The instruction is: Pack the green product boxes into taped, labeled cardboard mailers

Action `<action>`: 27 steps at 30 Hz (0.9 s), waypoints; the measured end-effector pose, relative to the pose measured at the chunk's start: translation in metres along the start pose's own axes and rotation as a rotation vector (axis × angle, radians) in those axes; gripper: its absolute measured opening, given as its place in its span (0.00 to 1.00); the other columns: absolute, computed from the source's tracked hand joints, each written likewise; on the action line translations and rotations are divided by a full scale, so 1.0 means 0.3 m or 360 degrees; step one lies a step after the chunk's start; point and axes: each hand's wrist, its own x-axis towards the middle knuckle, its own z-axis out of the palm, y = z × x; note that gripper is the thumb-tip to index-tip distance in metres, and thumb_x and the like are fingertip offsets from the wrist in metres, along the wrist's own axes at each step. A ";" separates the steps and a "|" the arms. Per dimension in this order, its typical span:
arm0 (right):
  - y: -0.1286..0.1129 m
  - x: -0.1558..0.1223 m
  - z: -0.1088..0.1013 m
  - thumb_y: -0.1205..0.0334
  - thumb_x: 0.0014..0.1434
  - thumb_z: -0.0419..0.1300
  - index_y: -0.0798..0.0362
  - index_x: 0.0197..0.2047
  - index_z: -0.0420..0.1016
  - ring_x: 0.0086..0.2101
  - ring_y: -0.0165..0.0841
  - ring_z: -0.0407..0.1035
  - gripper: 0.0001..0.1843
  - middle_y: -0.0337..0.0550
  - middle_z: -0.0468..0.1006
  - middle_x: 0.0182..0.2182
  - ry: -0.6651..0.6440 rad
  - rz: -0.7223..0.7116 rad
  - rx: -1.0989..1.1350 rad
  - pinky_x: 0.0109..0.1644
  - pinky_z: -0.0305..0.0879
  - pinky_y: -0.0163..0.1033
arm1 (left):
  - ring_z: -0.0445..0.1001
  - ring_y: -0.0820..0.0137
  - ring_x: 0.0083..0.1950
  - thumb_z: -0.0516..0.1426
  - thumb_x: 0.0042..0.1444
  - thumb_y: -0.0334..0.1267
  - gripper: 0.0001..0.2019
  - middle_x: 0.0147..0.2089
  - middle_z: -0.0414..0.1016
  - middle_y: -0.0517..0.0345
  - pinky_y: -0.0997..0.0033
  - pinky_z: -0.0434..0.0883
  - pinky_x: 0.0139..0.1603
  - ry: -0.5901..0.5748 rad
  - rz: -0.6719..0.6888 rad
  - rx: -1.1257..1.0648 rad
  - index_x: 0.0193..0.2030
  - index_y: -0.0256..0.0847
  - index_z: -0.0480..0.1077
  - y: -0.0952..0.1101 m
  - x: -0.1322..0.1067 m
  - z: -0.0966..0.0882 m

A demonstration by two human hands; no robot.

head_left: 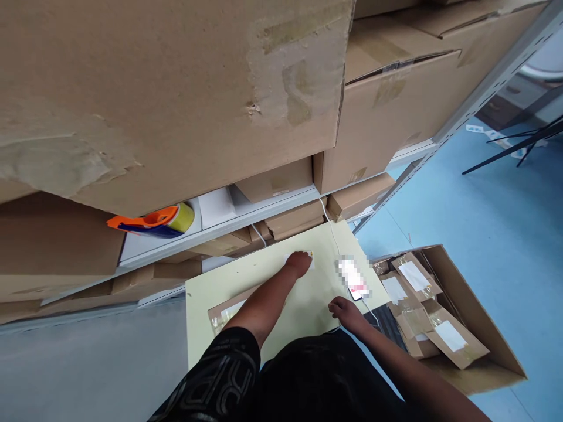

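Note:
My left hand [299,265] is closed, resting over a small white and yellow label [312,260] on the pale table [316,293]. Its fingers hide most of that label, so whether they grip it does not show. Near the table's front edge, my right hand [346,311] is curled shut, with nothing visible in it. Just beyond the right hand lies a phone [353,278] with a lit, blurred screen and a white cable. A cardboard parcel [220,310] with a white label and clear tape lies partly hidden under my left forearm.
An open carton [479,310] on the blue floor at right holds several labelled parcels. Ahead stands a shelf [246,218] stacked with large cardboard boxes [176,88]. An orange and blue tape dispenser [153,221] sits on it. Black thin legs [501,155] stand farther right.

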 end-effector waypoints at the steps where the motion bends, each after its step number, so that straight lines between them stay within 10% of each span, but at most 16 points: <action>1: -0.001 0.001 0.001 0.49 0.62 0.55 0.49 0.35 0.75 0.33 0.37 0.76 0.14 0.42 0.82 0.32 -0.0005 -0.0007 -0.0011 0.38 0.64 0.39 | 0.77 0.51 0.54 0.56 0.59 0.27 0.12 0.53 0.78 0.36 0.57 0.71 0.53 0.0015 -0.0038 -0.0039 0.47 0.34 0.77 0.000 -0.004 -0.002; 13: -0.152 0.026 0.025 0.54 0.67 0.55 0.52 0.39 0.76 0.36 0.36 0.74 0.13 0.44 0.81 0.36 0.0021 -0.0242 -0.0483 0.37 0.58 0.37 | 0.79 0.63 0.45 0.58 0.60 0.38 0.16 0.47 0.81 0.52 0.70 0.69 0.41 0.0320 -0.0848 -0.0644 0.56 0.44 0.67 -0.109 -0.212 -0.057; 18: -0.313 0.156 0.082 0.58 0.70 0.51 0.54 0.51 0.77 0.47 0.40 0.72 0.16 0.52 0.79 0.47 0.0136 -0.0568 -0.1038 0.47 0.63 0.39 | 0.79 0.60 0.49 0.58 0.62 0.51 0.15 0.47 0.82 0.50 0.69 0.68 0.44 0.0407 -0.1009 -0.0818 0.46 0.44 0.74 -0.173 -0.289 -0.089; 27: -0.469 0.425 0.219 0.66 0.67 0.51 0.57 0.73 0.57 0.53 0.46 0.67 0.32 0.60 0.71 0.58 0.0091 -0.0741 -0.1602 0.51 0.66 0.46 | 0.80 0.58 0.50 0.57 0.61 0.45 0.13 0.48 0.83 0.45 0.67 0.71 0.45 0.0375 -0.1058 -0.0765 0.43 0.41 0.79 -0.254 -0.276 -0.110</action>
